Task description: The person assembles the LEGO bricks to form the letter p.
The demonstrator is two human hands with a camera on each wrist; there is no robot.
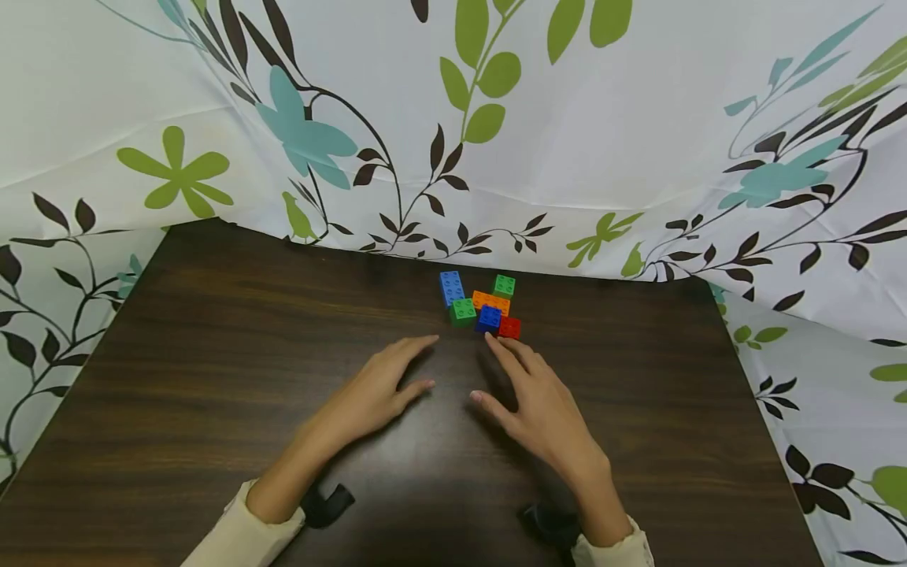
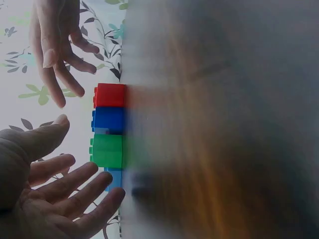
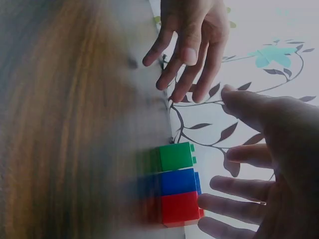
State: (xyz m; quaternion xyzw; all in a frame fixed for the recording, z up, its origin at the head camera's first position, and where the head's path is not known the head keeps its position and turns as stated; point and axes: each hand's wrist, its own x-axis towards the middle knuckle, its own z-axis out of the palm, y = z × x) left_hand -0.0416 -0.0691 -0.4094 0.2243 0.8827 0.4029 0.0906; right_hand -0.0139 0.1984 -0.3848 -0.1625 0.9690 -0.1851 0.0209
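Note:
Several toy building blocks stand in a close group near the table's far side. A light blue block (image 1: 451, 287) and a green block (image 1: 463, 313) are on the left. An orange block (image 1: 490, 302) lies in the middle, with another green block (image 1: 505, 285) behind it. A dark blue block (image 1: 488, 319) and a red block (image 1: 509, 327) are at the front right. My left hand (image 1: 379, 390) is held before the group on the left, fingers extended, holding nothing. My right hand (image 1: 542, 409) is empty too, its fingertips close to the dark blue and red blocks; contact cannot be told.
The dark wooden table (image 1: 212, 378) has a leaf-patterned white cloth (image 1: 588, 142) hanging behind it and down its sides. Black straps (image 1: 327, 505) are at both wrists.

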